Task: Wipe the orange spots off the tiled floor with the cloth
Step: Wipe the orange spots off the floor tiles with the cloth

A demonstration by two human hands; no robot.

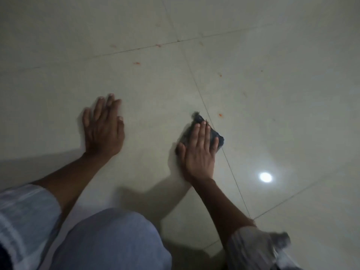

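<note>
Head view: the dark cloth is mostly hidden under the right hand, with only a frayed tip at its 12 o'clock end and a corner at 3 o'clock showing; its colour and folds are hard to read in the dim, blurred light. Its long axis seems to run from 11 to 5 o'clock, along the grout line it lies on. The right hand presses it flat with straight fingers. The left hand rests flat on the tiled floor, fingers straight, holding nothing. Orange spots lie at 1 o'clock of the cloth, others farther off. Both sleeves are cut off by the frame.
</note>
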